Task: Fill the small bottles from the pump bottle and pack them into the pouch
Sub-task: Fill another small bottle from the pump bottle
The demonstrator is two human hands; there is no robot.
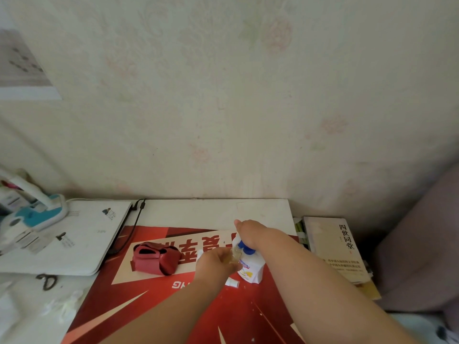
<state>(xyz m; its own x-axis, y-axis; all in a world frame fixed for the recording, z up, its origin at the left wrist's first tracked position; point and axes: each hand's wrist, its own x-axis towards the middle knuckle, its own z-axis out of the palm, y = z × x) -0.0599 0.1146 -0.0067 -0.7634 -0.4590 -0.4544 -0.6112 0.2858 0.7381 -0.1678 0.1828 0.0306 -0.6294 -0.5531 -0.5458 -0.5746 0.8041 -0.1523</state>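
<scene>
Spill risk first: left hand (213,265) has its grip pinched round a small bottle (235,255), held up at the blue nozzle of the pump bottle (252,270). That one stands on the red mat (198,306) toward the right side of the table (211,212). Right hand (253,234) has its grip curled over the pump head, looks set to press. Small bottle's mouth looks narrow, so if nozzle & mouth aren't lined up, liquid prob runs over the fingers and onto the mat. Press off-centre and the pump bottle could tip, since nothing steadies its base. Loose white cap (232,283) lies just beside that base, near the left wrist, easy to knock away w/ the forearm. Pouch (155,258), red, sits to the left on the mat, apart from both hands.

Writing: book (335,247) at right reads 四世同堂 on its cover; smaller print below is too small to read. Mat shows big red characters on a cream band, upside down & partly hidden, plus what looks like "NG". Pump bottle label has a red-blue logo, not legible.
</scene>
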